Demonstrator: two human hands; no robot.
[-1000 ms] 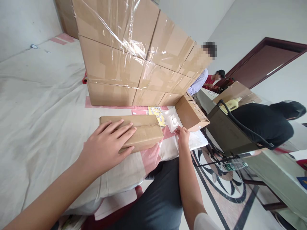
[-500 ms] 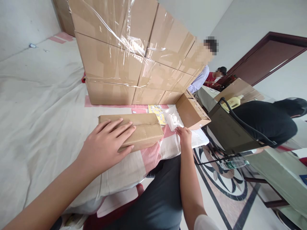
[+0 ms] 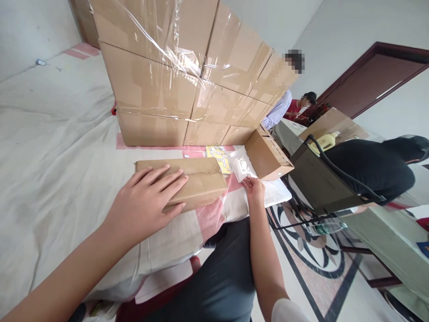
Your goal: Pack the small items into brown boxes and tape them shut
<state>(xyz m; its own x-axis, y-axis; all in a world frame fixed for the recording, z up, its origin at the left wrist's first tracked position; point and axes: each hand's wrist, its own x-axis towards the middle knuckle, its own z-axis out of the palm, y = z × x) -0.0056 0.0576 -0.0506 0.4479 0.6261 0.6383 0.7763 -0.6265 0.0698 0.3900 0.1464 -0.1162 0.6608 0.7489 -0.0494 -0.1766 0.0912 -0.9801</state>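
Hardly anything has moved since half a second ago: the right hand point(image 3: 254, 189) has slid a tiny bit left, and the whole view has shifted a little too. The left hand point(image 3: 142, 203) has stayed put. It lies over the long, plain brown cardboard box point(image 3: 206, 181), fingers spread on top and thumb down the near side. It is resting on the box, not squeezed around it.

The right hand is by the near edge of a thin white packet point(image 3: 240, 165) with a brighter white shape in its middle. Its fingers are bunched close together and touch or almost touch that edge. I can't tell if they are pinching it.

The long box sits on a pale cloth point(image 3: 67, 197) with pink stripes, near the middle of the scene. To its right is a yellow sheet with white and dark marks point(image 3: 219, 160), then the packet, then another brown cardboard box with rough edges point(image 3: 263, 154) on the far right side. A tall stack of brown boxes wrapped in shiny clear plastic point(image 3: 150, 89) stands on the far side.

To keep the long box steady, the left palm should stay flat and press gently, so the cardboard doesn't dent. The right fingertips should be light and use just the edge, because a thin packet could crease.
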